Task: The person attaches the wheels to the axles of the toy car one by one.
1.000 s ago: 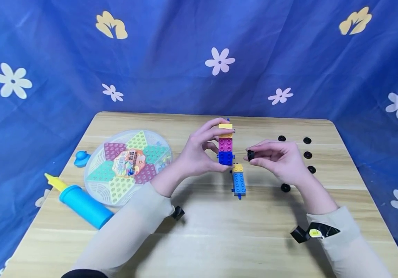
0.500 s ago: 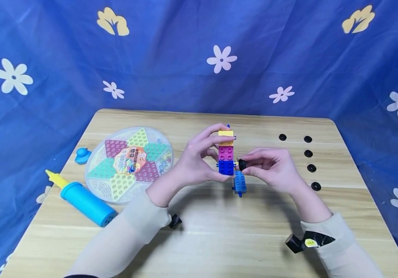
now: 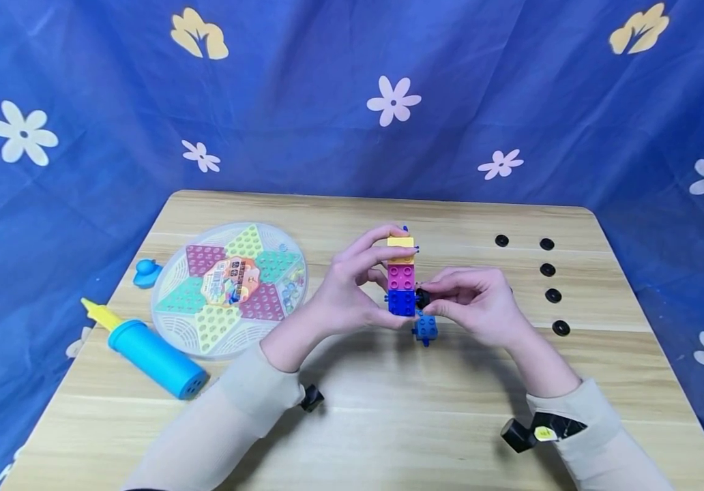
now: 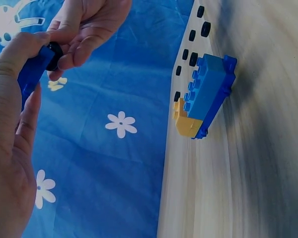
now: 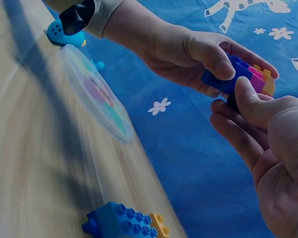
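My left hand point(image 3: 358, 290) grips a toy car of building blocks point(image 3: 401, 276), blue, pink and yellow in a row, above the table. Its thumb is on the blue end and its fingers reach the yellow end. From the right, my right hand point(image 3: 481, 300) pinches a small black wheel point(image 3: 422, 298) between thumb and fingers. That wheel sits right at the peg on the blue block's side, partly hidden by fingertips in the right wrist view. Below both hands, a second block car point(image 4: 207, 84), light blue with a yellow end and blue pegs, stands on the table without wheels.
Several black wheels point(image 3: 548, 270) lie spread at the table's right. To the left are a round Chinese checkers board point(image 3: 168, 327), a blue hand pump point(image 3: 155, 358) with a yellow nozzle, and a small blue toy duck point(image 3: 146, 273). A blue flowered cloth point(image 3: 303, 136) hangs behind.
My right hand has moved left with the black wheel, bringing it against the held car's side peg. My left hand, still gripping the car, sits slightly lower in view.
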{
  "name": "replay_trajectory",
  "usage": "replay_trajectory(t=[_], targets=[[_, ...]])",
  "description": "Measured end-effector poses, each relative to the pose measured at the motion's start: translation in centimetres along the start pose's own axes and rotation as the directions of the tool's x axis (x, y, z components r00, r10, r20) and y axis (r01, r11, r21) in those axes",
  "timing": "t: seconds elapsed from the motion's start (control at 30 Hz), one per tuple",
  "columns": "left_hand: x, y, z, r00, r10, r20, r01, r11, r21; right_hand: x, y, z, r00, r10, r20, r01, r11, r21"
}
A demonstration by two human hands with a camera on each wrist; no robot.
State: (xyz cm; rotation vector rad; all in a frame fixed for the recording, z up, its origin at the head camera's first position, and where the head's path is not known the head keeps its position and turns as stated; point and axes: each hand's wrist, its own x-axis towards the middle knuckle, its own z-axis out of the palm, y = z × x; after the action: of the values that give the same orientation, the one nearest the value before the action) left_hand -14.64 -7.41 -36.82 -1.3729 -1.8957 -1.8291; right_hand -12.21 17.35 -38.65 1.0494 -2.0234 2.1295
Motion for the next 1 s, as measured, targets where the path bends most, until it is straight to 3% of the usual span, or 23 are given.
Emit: replay_trajectory(t=[0.4,0.77,1.0], targets=[[-0.2,-0.6,0.3,1.000,0.004,-0.019,-0.004,1.000,-0.020,0.4,-0.5,0.7,0.998,-0.059,0.009,0.060,0.996,-0.062],[-0.3,-0.9,0.2,0.999,0.031,-0.034,-0.030,0.999,0.036,0.8,-1.5,1.1,0.999,-0.025,0.034,0.031,0.980,-0.198],[-0.2,-1.1,0.4,0.998,0.045,-0.040,-0.044,0.998,0.039,0.6,-1.5,1.3,1.000,0.016,0.003,-0.015,0.979,-0.202]])
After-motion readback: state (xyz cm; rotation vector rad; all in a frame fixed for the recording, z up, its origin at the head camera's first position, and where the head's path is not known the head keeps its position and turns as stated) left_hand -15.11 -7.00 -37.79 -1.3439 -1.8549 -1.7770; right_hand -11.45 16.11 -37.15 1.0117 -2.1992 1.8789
